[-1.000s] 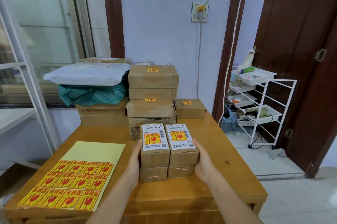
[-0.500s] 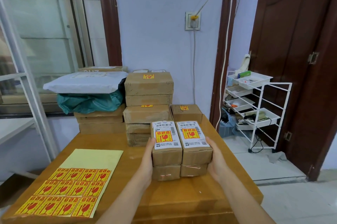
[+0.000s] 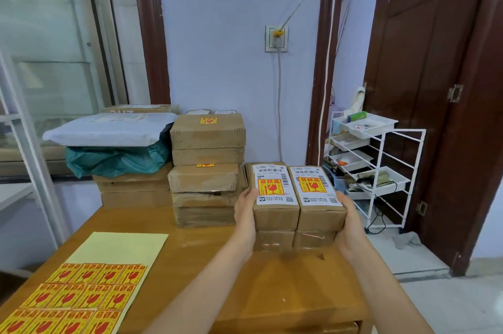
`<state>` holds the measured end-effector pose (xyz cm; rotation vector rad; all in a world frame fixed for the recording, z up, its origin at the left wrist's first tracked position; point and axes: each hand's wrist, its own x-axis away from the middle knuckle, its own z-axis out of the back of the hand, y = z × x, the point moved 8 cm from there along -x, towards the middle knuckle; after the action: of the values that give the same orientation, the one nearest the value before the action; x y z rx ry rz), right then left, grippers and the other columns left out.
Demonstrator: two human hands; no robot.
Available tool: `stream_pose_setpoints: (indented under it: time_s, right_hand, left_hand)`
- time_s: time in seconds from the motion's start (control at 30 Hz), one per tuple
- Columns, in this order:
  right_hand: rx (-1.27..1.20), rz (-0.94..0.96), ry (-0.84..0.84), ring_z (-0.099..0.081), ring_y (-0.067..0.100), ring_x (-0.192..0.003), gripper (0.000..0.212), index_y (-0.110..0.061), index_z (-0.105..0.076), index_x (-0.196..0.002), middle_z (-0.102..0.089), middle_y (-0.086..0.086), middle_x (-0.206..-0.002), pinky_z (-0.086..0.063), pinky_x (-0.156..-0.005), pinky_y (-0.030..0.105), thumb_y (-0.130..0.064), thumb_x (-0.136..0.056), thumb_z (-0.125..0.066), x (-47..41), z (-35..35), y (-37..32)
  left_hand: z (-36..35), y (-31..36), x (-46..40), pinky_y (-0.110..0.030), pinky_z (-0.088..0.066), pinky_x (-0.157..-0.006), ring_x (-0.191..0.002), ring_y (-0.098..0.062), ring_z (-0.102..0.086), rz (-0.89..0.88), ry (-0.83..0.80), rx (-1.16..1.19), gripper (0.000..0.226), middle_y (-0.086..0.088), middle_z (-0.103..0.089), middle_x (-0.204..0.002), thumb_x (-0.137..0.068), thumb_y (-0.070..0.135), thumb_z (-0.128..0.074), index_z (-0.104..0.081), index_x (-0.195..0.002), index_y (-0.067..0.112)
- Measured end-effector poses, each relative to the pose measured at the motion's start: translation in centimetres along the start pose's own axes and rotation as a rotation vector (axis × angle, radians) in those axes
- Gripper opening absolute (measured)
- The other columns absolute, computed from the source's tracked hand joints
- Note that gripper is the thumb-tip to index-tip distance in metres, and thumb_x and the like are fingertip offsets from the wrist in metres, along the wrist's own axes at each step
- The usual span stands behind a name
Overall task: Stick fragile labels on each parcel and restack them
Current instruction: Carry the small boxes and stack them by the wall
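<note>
Glossy honey-brown wooden worktop, smooth, flat, rectangular.

Pale yellow backing sheet of red-and-yellow fragile stickers: lies flat at the near left corner of the worktop; the stickers are square, set in rows, each with a red broken-glass mark; the far half of the sheet is bare.

Left hand: fingers curled round the left side of a block of four small brown cardboard parcels, thumb resting on the upper edge.

Right hand: grips the right side of the same block, thumb on the top edge.

The block: two box-shaped parcels side by side over two more, held between both hands at the right of the worktop; whether it rests on the wood cannot be told. Each upper parcel carries a white shipping label with barcodes and a fragile sticker pressed onto it. Clear tape shines on the lower pair.

Tall stack of taped brown cardboard boxes: just left of the block, rough and creased, stickers on two of the lids.

Low stack of flat brown cartons: further left, topped by a crumpled teal plastic bag and a smooth white plastic mailer.

White wire shelf rack with trays: on the floor, right, beside a dark brown panelled wooden door.
</note>
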<state>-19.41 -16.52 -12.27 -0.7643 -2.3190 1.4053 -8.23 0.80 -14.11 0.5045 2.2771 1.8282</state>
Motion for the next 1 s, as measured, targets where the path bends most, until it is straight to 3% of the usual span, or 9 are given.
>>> stream_pose_setpoints:
  time_s: [0.03, 0.1, 0.2, 0.37, 0.53, 0.6, 0.73, 0.9, 1.0]
  right_hand:
    - [0.005, 0.007, -0.008, -0.069, 0.008, -0.059, 0.030, -0.018, -0.065, -0.093, -0.073, -0.003, -0.070, -0.046, -0.063, 0.030, -0.035, -0.097, -0.040, -0.3, 0.1, -0.1]
    - [0.003, 0.004, 0.003, -0.069, 0.008, -0.060, 0.031, -0.020, -0.065, -0.089, -0.074, -0.003, -0.071, -0.046, -0.066, 0.031, -0.036, -0.097, -0.040, -1.2, 0.6, -0.1]
    - [0.025, -0.001, 0.006, -0.069, 0.010, -0.067, 0.031, -0.021, -0.066, -0.095, -0.074, -0.003, -0.077, -0.047, -0.069, 0.033, -0.038, -0.097, -0.040, -2.6, 1.1, -0.1]
    - [0.051, 0.014, 0.037, -0.067, 0.015, -0.081, 0.031, -0.023, -0.066, -0.099, -0.075, -0.001, -0.086, -0.049, -0.072, 0.034, -0.039, -0.098, -0.039, -5.2, 2.1, -0.7]
    - [0.054, 0.023, 0.029, -0.069, 0.013, -0.073, 0.035, -0.021, -0.067, -0.097, -0.075, 0.002, -0.085, -0.048, -0.069, 0.035, -0.039, -0.099, -0.037, -8.7, 2.8, -0.8]
    - [0.056, 0.032, 0.028, -0.069, 0.014, -0.074, 0.036, -0.021, -0.067, -0.098, -0.075, 0.001, -0.084, -0.048, -0.068, 0.035, -0.039, -0.099, -0.036, -10.1, 2.7, -0.9]
    - [0.068, 0.056, 0.028, -0.071, 0.010, -0.070, 0.037, -0.020, -0.066, -0.102, -0.075, 0.000, -0.083, -0.049, -0.070, 0.035, -0.040, -0.099, -0.035, -13.0, 2.4, -0.8]
    - [0.048, 0.033, 0.028, -0.070, 0.015, -0.082, 0.039, -0.022, -0.061, -0.114, -0.075, 0.002, -0.093, -0.049, -0.067, 0.032, -0.047, -0.098, -0.035, -16.0, 2.0, -0.1]
    - [0.045, 0.028, 0.012, -0.071, 0.009, -0.072, 0.035, -0.026, -0.062, -0.104, -0.075, -0.004, -0.082, -0.047, -0.068, 0.032, -0.045, -0.099, -0.034, -17.5, 1.7, -0.1]
  left_hand:
    - [-0.2, -0.4, -0.8, -0.054, -0.035, -0.107, -0.124, -0.022, -0.048, -0.005, 0.018, 0.010, 0.077, 0.003, -0.051, -0.133, -0.037, 0.094, -0.053, -0.053, -0.101, 0.053]
    - [-0.9, 0.1, -0.9, -0.054, -0.033, -0.108, -0.128, -0.021, -0.042, 0.002, 0.016, 0.020, 0.064, 0.003, -0.044, -0.135, -0.042, 0.091, -0.051, -0.051, -0.094, 0.052]
    - [-1.9, 1.1, -1.1, -0.050, -0.034, -0.109, -0.124, -0.021, -0.044, -0.015, 0.034, 0.053, 0.062, -0.003, -0.046, -0.131, -0.048, 0.082, -0.050, -0.048, -0.097, 0.043]
    - [-3.4, 0.6, -4.3, -0.051, -0.041, -0.103, -0.116, -0.024, -0.053, -0.006, 0.039, 0.091, 0.083, -0.006, -0.053, -0.125, -0.041, 0.086, -0.053, -0.048, -0.106, 0.034]
    - [-5.2, -0.7, -8.5, -0.052, -0.049, -0.094, -0.104, -0.025, -0.065, 0.018, -0.012, 0.115, 0.116, -0.006, -0.068, -0.114, -0.031, 0.095, -0.059, -0.057, -0.124, 0.025]
    - [-5.9, 0.2, -9.3, -0.052, -0.050, -0.094, -0.101, -0.025, -0.067, 0.020, -0.045, 0.099, 0.101, -0.006, -0.071, -0.108, -0.044, 0.091, -0.057, -0.062, -0.120, 0.024]
    - [-6.7, 1.3, -11.6, -0.050, -0.047, -0.098, -0.099, -0.024, -0.068, -0.015, -0.070, 0.079, 0.057, -0.005, -0.073, -0.101, -0.089, 0.064, -0.038, -0.069, -0.110, 0.021]
    - [-6.7, 0.3, -14.9, -0.047, -0.046, -0.100, -0.105, -0.021, -0.065, -0.017, -0.088, 0.087, 0.089, -0.002, -0.070, -0.110, -0.057, 0.085, -0.046, -0.060, -0.123, 0.027]
    - [-6.6, -0.6, -16.4, -0.048, -0.044, -0.102, -0.108, -0.020, -0.064, -0.010, -0.084, 0.093, 0.096, 0.000, -0.069, -0.113, -0.050, 0.090, -0.051, -0.058, -0.125, 0.030]
